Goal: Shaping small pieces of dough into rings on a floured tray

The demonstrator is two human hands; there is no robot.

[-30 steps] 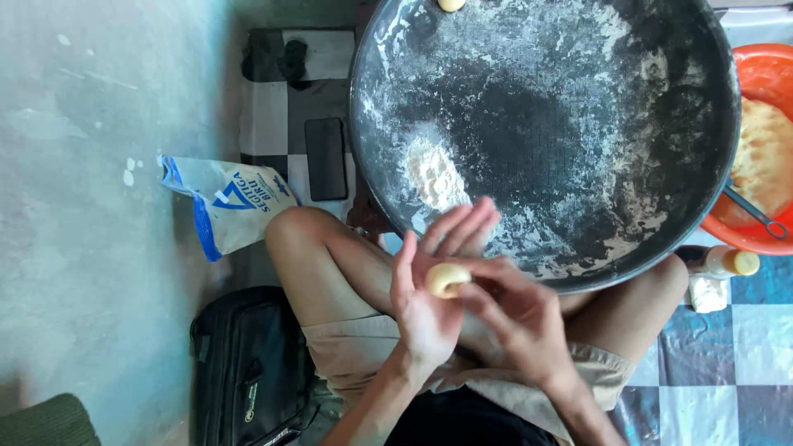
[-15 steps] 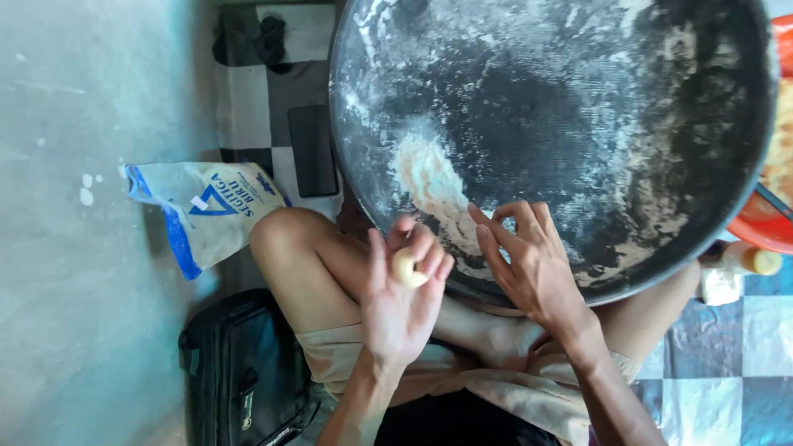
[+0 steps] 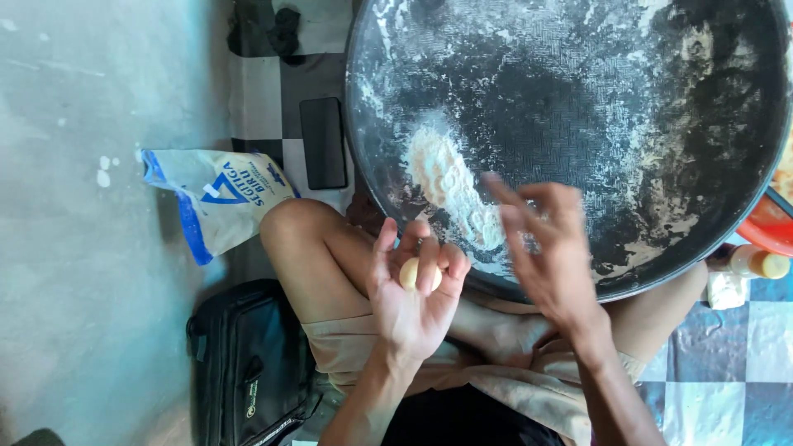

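My left hand (image 3: 410, 293) is palm up over my lap, its fingers curled around a small pale dough ball (image 3: 410, 273). My right hand (image 3: 549, 248) hovers with fingers spread over the near rim of a big round black pan (image 3: 710, 239) dusted with flour. It holds nothing and is blurred. A heap of white flour (image 3: 446, 186) lies on the pan just beyond the fingertips. My bare knees frame the pan's near edge.
A white and blue flour bag (image 3: 215, 202) lies on the grey floor at left. A black bag (image 3: 248, 355) sits by my left thigh. A dark phone (image 3: 323, 142) rests on the checkered mat. An orange tray edge (image 3: 772, 227) and small bottle (image 3: 758, 264) are at right.
My hands have come apart: the dough ball stays in the left hand, while the right hand has moved right and forward over the pan's floured edge.
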